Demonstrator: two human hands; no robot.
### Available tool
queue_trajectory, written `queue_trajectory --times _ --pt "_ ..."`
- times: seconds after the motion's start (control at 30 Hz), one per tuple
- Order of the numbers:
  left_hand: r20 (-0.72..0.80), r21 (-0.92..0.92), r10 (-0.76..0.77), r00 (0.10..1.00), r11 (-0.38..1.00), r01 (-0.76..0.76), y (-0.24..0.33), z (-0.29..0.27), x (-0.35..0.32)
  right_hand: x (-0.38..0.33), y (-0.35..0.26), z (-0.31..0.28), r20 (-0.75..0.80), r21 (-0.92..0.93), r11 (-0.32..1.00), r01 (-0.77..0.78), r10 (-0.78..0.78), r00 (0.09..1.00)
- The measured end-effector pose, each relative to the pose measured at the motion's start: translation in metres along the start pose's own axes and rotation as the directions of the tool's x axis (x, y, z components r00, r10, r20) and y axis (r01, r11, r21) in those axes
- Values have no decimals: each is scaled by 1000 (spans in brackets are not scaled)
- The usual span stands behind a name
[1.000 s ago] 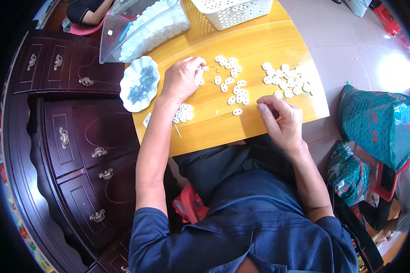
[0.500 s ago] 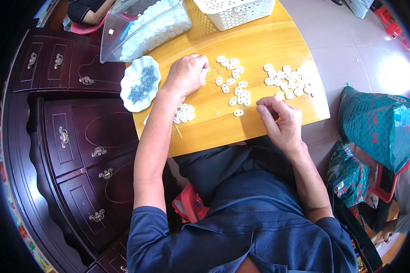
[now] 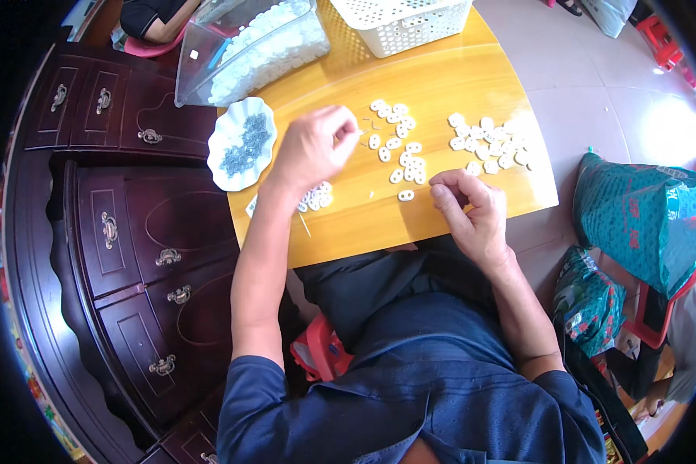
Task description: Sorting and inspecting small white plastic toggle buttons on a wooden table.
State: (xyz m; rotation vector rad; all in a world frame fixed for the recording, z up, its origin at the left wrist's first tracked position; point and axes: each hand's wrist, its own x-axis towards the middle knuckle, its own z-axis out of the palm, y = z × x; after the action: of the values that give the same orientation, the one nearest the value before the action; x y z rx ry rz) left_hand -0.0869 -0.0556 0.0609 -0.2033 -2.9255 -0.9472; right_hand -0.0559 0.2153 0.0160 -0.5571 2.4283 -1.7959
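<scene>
My left hand (image 3: pixel 315 148) is raised over the left part of the yellow wooden table (image 3: pixel 348 232). Its thumb and forefinger come together in a pinch, but what lies between them is too small to make out. Just right of those fingertips are several tiny thin pins (image 3: pixel 375 124). Beyond the pins lie white oval two-hole pieces (image 3: pixel 406 196), spread down the middle of the table. My right hand (image 3: pixel 475 213) hovers by the near edge with curled fingers, thumb against forefinger; any held thing is hidden. Close to it is a group of white pieces (image 3: pixel 493 147).
A white scalloped dish (image 3: pixel 223 127) holds small dark grey bits. Behind it stand a clear bin (image 3: pixel 197 81) of whitish pieces and a white perforated basket (image 3: pixel 410 35). More white pieces (image 3: pixel 315 199) and a thin stick (image 3: pixel 305 226) lie beside my left forearm. Dark drawers (image 3: pixel 131 255) flank the table.
My left hand has lifted slightly off the table and its wrist has turned, fingertips a little nearer the pins. My right hand has barely moved, and its thumb and forefinger look closer together.
</scene>
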Motion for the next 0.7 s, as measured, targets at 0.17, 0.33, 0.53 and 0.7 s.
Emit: queue_trajectory --times 0.17,0.33,0.53,0.7 --pt "19 -119 200 980 973 -196 44 14 -42 -3 -2 18 124 313 931 -187 155 980" --pt "15 -140 253 967 959 -248 54 27 -59 -9 -1 25 351 516 752 -411 252 902" --pt "41 -322 95 995 944 -77 55 31 -74 -12 3 19 437 545 680 -490 267 859" --pt "-10 -627 -88 996 776 62 55 39 -85 -9 0 20 438 637 563 -526 298 848"
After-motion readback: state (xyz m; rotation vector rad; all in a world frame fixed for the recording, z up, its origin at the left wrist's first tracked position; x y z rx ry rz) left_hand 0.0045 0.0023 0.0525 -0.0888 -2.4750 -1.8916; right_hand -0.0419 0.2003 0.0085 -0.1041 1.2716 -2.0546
